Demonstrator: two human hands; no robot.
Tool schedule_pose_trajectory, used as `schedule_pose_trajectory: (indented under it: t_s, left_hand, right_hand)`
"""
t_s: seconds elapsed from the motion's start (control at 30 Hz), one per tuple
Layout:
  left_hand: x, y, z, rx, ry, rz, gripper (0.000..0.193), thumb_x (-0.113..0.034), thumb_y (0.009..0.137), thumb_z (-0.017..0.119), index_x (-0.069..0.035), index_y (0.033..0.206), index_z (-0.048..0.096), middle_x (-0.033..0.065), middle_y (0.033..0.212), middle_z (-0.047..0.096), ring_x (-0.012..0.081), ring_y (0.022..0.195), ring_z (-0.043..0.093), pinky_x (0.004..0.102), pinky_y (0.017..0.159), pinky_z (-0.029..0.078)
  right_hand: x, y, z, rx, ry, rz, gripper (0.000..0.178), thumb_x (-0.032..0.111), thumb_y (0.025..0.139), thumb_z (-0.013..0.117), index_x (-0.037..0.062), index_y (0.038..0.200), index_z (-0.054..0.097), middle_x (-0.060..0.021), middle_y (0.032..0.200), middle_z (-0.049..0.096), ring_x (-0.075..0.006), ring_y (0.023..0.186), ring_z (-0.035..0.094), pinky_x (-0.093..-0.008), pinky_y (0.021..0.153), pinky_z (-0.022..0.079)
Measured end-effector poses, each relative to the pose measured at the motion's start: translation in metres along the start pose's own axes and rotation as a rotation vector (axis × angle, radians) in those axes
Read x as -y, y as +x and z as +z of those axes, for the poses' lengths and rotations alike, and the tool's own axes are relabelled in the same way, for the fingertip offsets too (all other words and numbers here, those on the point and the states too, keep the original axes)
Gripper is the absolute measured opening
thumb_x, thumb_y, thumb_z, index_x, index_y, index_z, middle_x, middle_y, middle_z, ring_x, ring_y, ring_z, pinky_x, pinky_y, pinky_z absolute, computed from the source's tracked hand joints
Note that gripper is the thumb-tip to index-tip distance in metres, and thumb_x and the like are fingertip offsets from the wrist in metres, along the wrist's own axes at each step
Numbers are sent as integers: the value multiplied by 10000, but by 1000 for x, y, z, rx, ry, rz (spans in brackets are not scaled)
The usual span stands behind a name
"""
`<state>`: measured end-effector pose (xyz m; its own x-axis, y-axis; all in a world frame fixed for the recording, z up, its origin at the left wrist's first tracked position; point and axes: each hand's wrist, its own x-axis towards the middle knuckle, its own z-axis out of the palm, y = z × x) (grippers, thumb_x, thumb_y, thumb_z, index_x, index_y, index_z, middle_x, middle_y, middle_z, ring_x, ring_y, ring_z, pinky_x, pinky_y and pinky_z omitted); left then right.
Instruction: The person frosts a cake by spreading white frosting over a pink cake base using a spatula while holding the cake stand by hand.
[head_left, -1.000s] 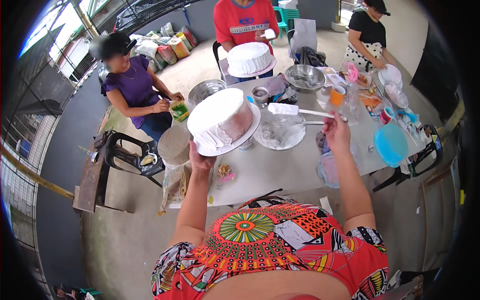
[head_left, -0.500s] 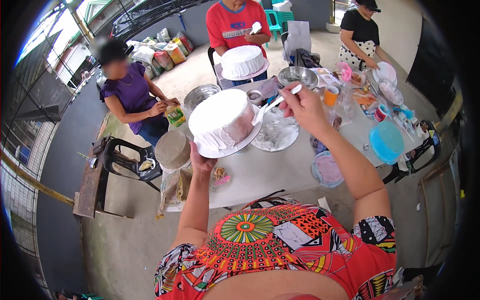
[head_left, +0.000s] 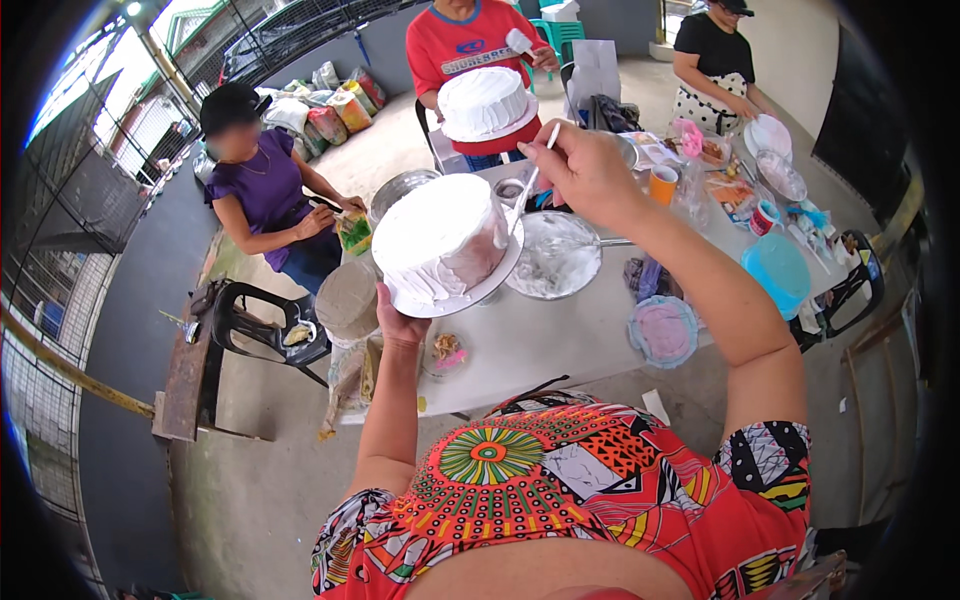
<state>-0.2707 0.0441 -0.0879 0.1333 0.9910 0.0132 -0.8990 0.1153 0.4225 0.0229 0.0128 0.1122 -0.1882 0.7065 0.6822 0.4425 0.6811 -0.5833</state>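
A round cake (head_left: 430, 225) coated in white frosting is held up over the table's near side. My left hand (head_left: 402, 325) bears its white cake board (head_left: 462, 300) from below; most of the fingers are hidden underneath. Thinner frosting shows on the cake's right side, where a brownish tint comes through. Pinched in my right hand (head_left: 585, 178) is a white spatula (head_left: 525, 188), steeply upright, its blade against that side. Beneath and to the right stands a metal bowl (head_left: 590, 286) smeared with white frosting, a handle resting across its rim.
Across the table (head_left: 560, 350), a person in red holds another white cake (head_left: 484, 103) and a spatula. A person in purple handles a packet (head_left: 354, 232) at left. A greyish round form (head_left: 348, 300), an orange cup (head_left: 662, 188) and a blue tub (head_left: 777, 275) stand around.
My right hand has risen and moved left, turning the spatula more upright along the cake's side. The cake has shifted slightly left. The person in red has moved their spatula to the right.
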Motion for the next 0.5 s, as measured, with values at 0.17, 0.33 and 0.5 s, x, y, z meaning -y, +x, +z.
schedule_pose_trajectory:
  t_s: [0.17, 0.33, 0.5]
  left_hand:
    - [-4, 1, 3, -15, -18, -33, 569, -468, 847, 276, -85, 1268, 289, 98, 1274, 357, 304, 1163, 341, 458, 980, 239]
    - [-6, 4, 3, -24, 65, -15, 621, -519, 833, 251, -88, 1280, 260, 99, 1296, 320, 310, 1177, 314, 462, 976, 243]
    - [-11, 1, 9, -37, 77, 7, 613, -511, 834, 261, -90, 1281, 259, 95, 1296, 321, 307, 1179, 314, 463, 978, 239]
  right_hand:
    - [-14, -8, 24, 8, -14, -47, 156, 170, 821, 511, 21, 781, 486, -38, 523, 534, -83, 400, 498, -215, 374, 380]
    - [2, -1, 31, 3, -5, -106, 148, 163, 821, 509, 23, 782, 483, -36, 518, 526, -90, 408, 502, -224, 384, 380]
    - [10, 9, 15, -79, -54, -200, 166, 174, 822, 508, 17, 775, 483, -44, 509, 522, -100, 415, 508, -240, 395, 383]
